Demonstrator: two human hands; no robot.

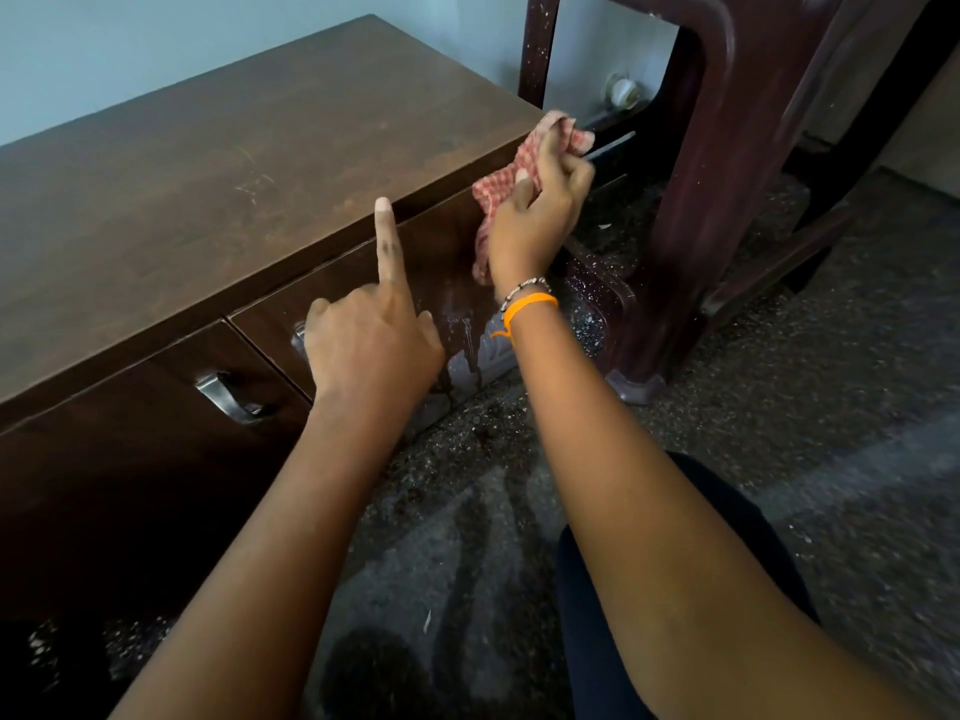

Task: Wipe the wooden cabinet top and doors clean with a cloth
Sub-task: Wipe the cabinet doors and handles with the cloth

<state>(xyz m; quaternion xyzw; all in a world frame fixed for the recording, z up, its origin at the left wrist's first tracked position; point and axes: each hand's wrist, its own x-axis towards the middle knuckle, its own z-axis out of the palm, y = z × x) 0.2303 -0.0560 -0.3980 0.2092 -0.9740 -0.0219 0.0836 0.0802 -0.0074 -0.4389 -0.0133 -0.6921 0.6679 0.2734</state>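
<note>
A low dark wooden cabinet (234, 163) runs from the lower left to the upper middle, its top scratched and dusty. My right hand (540, 210) is shut on a red-and-white checked cloth (498, 194), held at the cabinet's right front corner against the upper edge of the right door (447, 272). My left hand (371, 340) is in front of that door with the index finger pointing up to the top's front edge and the other fingers curled. It holds nothing. White streaks mark the door's lower part.
A dark maroon plastic chair (701, 174) stands close against the cabinet's right end. A metal handle (231, 394) sits on the left door. The floor (779, 407) is speckled dark stone. My knee in dark fabric (623, 589) is at the lower right.
</note>
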